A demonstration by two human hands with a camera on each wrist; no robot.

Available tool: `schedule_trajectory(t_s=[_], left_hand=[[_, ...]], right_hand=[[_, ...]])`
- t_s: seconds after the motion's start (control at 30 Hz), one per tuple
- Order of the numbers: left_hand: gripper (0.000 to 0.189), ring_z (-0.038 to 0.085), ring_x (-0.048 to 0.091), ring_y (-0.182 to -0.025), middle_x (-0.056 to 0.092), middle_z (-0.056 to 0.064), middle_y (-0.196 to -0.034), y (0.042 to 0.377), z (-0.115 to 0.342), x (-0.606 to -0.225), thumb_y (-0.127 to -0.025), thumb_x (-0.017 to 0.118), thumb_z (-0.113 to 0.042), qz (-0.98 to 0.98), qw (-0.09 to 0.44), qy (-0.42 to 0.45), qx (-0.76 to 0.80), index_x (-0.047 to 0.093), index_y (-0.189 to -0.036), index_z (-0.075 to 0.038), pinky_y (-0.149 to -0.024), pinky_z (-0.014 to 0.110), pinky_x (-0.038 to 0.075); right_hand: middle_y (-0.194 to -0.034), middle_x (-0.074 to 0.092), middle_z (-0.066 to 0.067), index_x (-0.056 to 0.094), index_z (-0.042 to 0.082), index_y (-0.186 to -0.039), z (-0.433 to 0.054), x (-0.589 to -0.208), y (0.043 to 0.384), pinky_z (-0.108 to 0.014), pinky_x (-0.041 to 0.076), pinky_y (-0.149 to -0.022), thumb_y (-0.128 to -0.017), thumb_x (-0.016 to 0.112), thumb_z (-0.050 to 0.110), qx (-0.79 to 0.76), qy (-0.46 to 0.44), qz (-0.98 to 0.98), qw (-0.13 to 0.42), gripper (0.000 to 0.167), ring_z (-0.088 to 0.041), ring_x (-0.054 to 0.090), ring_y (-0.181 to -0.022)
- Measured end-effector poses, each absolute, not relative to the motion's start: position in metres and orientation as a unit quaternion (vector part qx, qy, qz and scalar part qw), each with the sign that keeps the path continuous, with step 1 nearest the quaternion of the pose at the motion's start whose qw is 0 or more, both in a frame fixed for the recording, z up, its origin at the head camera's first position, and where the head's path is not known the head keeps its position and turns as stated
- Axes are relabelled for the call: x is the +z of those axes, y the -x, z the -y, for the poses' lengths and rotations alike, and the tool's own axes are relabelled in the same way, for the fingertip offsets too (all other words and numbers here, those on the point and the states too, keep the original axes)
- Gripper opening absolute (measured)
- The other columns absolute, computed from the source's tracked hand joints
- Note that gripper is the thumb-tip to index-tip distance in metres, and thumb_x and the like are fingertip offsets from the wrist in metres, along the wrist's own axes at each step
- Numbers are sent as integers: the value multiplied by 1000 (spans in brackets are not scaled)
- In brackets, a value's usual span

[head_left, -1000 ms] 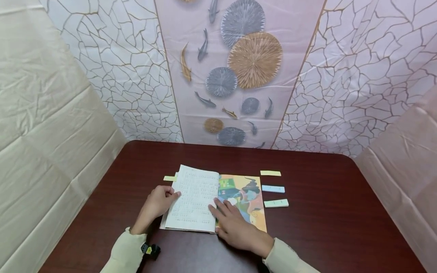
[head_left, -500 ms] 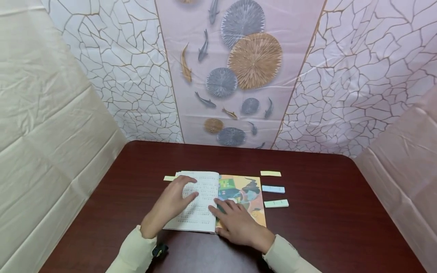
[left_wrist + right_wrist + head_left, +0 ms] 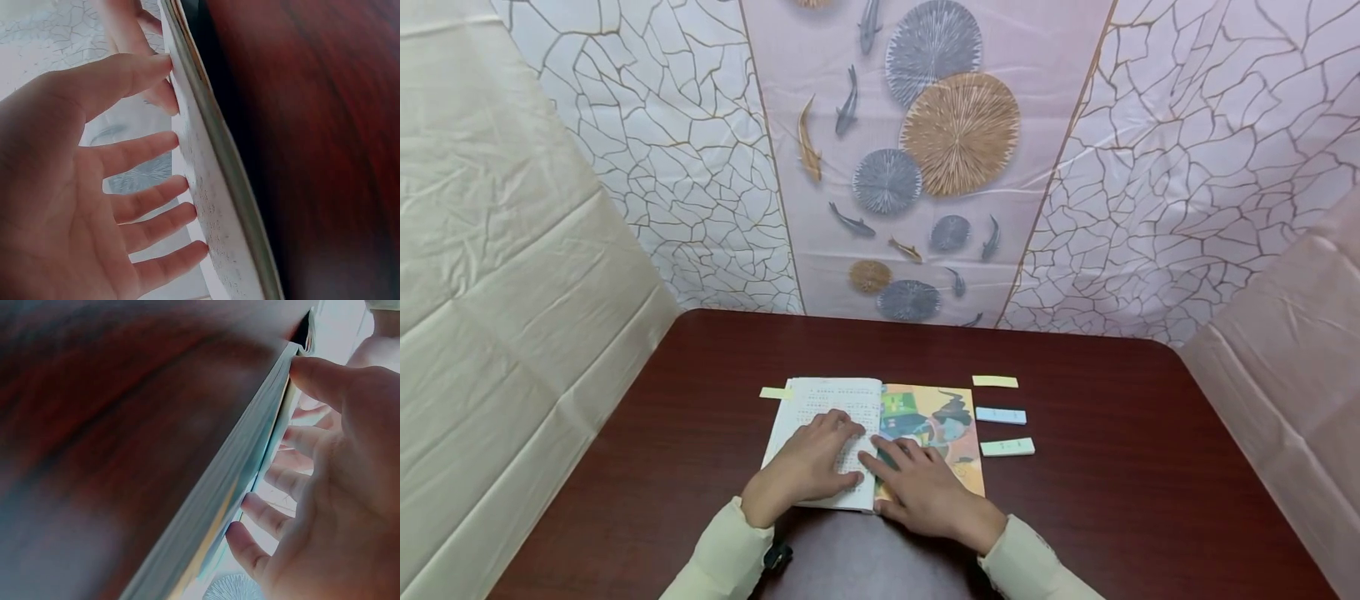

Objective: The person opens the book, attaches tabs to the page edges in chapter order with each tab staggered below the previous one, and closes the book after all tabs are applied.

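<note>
Touching book [image 3: 880, 402]; left hand [image 3: 808, 462] on text page [image 3: 794, 412]; right hand [image 3: 923, 493] across picture page [image 3: 953, 429]; both released.

Left grip [image 3: 808, 458], right grip [image 3: 925, 493], both splayed

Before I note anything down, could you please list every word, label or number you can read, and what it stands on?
Nothing is legible.
Left page: rows of print, too small and blurred to read.
Blue strip: faint marks, too small to read.
Green strip: faint marks, too small to read.
Illustrated right page: no readable words.
</note>
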State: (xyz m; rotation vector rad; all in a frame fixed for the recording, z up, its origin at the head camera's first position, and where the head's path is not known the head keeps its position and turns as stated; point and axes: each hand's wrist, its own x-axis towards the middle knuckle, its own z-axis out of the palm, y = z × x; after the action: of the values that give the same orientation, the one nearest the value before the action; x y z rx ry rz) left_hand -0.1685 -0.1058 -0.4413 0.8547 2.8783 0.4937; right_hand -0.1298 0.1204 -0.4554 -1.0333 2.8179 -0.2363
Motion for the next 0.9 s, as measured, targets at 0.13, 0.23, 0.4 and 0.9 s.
schedule_trajectory(t_s=[0.13, 0.23, 0.4, 0.9], left_hand=[[62, 32, 58, -125, 58, 13, -140, 168, 104, -442, -88, 85, -40, -947, 70, -270, 159, 65, -140, -14, -94, 53, 54], [62, 32, 57, -125, 58, 12, -140, 168, 102, -441, -89, 85, -42, -949, 83, -263, 154, 64, -141, -15, -95, 52, 54], [62, 32, 56, -127, 57, 12, -140, 166, 100, -438, -89, 85, -39, -952, 93, -250, 150, 63, -142, -14, -98, 50, 53], [62, 31, 54, -130, 55, 13, -143, 163, 96, -437, -90, 85, -35, -955, 105, -230, 153, 62, -142, -12, -101, 49, 53]], right_hand=[[-172, 31, -4, 35, 29, -166, -121, -458, 130, -61, 42, -108, -106, 60, 51, -88, 338, -934, 76, 69, -34, 39, -149], [-171, 32, -7, 37, 27, -165, -123, -456, 131, -64, 40, -107, -105, 63, 47, -120, 345, -927, 83, 68, -36, 39, -148], [-164, 41, -18, 47, 12, -159, -133, -444, 141, -69, 37, -112, -104, 69, 29, -226, 349, -905, 89, 61, -41, 42, -147], [-168, 28, -29, 39, -6, -159, -215, -439, 192, -70, 30, -116, -97, 69, 59, -94, 168, -979, 64, 95, -55, 25, -153]])
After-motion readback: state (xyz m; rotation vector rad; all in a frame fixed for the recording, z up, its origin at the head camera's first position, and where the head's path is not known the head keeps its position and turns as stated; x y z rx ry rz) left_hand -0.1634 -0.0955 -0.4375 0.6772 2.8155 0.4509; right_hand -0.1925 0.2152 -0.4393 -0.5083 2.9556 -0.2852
